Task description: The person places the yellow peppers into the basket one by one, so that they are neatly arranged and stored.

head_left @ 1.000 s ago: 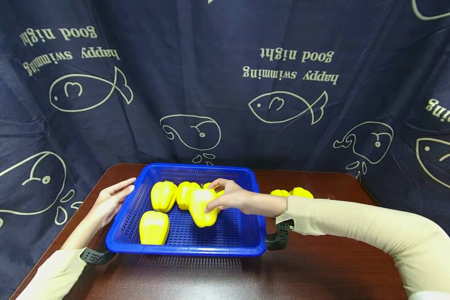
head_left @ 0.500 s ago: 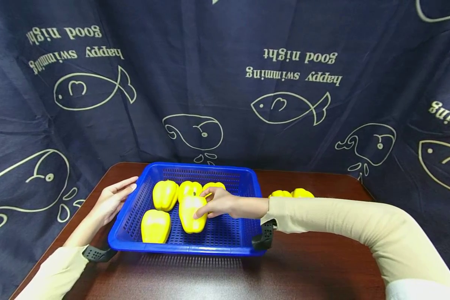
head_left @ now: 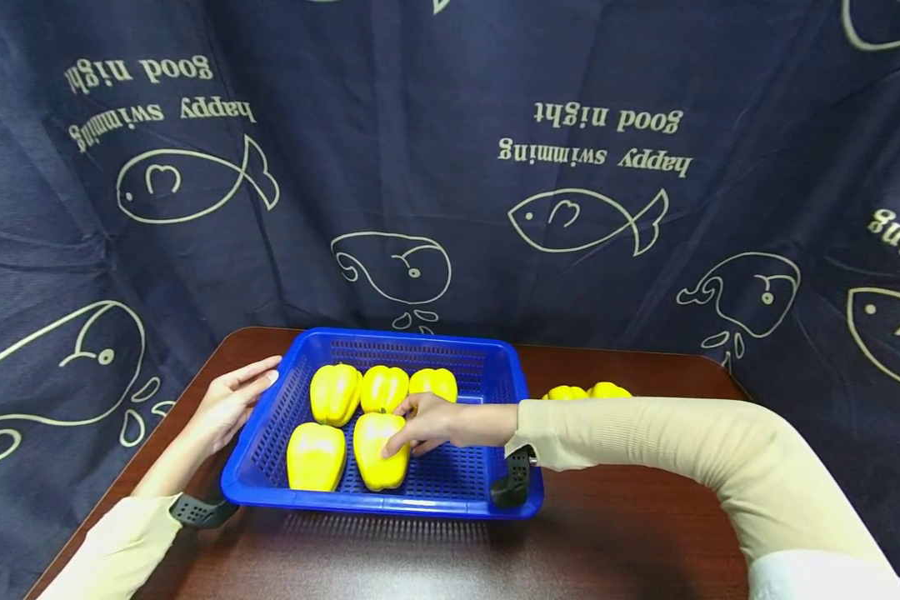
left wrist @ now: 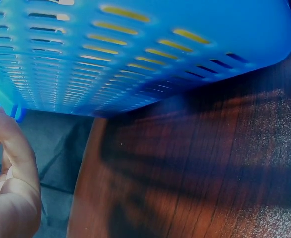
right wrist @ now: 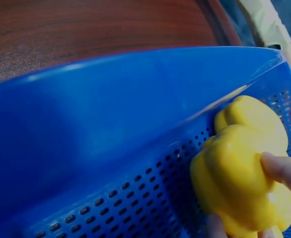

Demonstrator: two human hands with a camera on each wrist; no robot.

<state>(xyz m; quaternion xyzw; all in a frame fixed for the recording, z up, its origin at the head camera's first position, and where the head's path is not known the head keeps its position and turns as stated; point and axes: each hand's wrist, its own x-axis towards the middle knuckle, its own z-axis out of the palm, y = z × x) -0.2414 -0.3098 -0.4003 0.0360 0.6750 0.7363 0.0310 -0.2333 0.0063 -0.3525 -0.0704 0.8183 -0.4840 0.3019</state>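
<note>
A blue slotted basket (head_left: 390,503) sits on the brown table and holds several yellow peppers. Three stand in its back row (head_left: 384,387) and one lies at the front left (head_left: 316,457). My right hand (head_left: 403,440) reaches in over the right rim and grips the front middle pepper (head_left: 375,462), which rests on the basket floor. In the right wrist view my fingers (right wrist: 282,168) curl around that pepper (right wrist: 235,173) next to the basket wall (right wrist: 86,124). My left hand (head_left: 258,379) lies flat against the basket's left rim, fingers straight; the left wrist view shows the wall (left wrist: 135,49).
Two more yellow peppers (head_left: 587,391) lie on the table (head_left: 630,533) behind my right forearm, to the right of the basket. A dark blue curtain printed with fish (head_left: 450,167) hangs close behind the table. Bare wood lies in front of the basket.
My right hand has carried the pepper left and toward me and lowered it onto the basket floor beside the front-left pepper. The left hand has stayed on the rim.
</note>
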